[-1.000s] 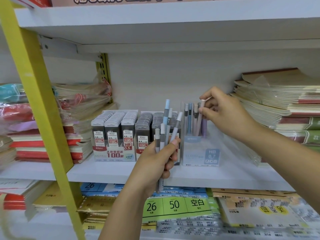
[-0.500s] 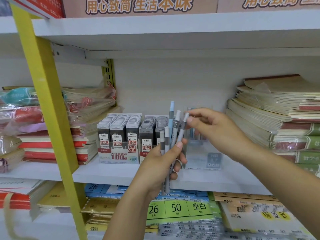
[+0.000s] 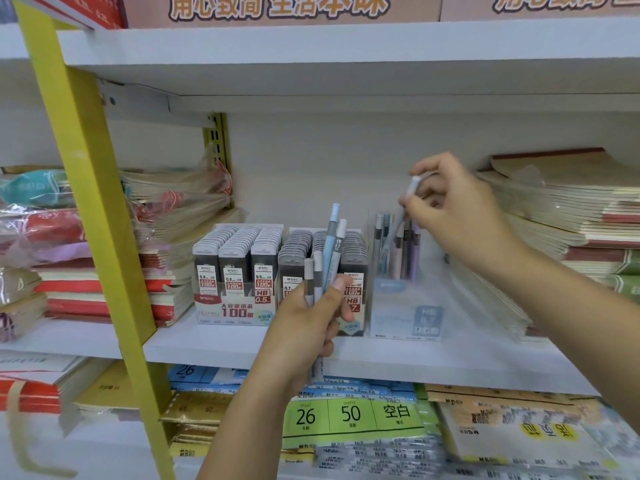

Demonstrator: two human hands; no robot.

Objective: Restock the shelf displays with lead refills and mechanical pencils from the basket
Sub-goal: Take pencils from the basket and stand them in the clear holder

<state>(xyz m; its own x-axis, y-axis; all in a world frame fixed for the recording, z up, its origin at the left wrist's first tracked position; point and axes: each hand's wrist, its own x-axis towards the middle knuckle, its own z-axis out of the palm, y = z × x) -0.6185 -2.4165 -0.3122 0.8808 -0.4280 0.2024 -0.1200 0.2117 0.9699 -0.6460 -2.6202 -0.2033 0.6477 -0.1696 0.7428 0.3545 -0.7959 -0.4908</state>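
Observation:
My left hand (image 3: 311,320) grips a bunch of several mechanical pencils (image 3: 329,254), held upright in front of the shelf. My right hand (image 3: 453,216) pinches one grey pencil (image 3: 408,199) by its white cap, its lower end down among the pencils standing in the clear display box (image 3: 405,306). Left of that box stand two trays of lead refill cases (image 3: 239,265), marked 0.5 and 0.7. The basket is out of view.
Stacks of wrapped notebooks (image 3: 180,216) fill the shelf's left side and more notebooks (image 3: 561,216) its right. A yellow upright (image 3: 90,188) crosses the left foreground. The white shelf board (image 3: 415,358) has paper packs (image 3: 349,420) below it.
My right hand took one pencil from the bunch in my left hand and carried it right and up over the display box. The camera view shifted slightly.

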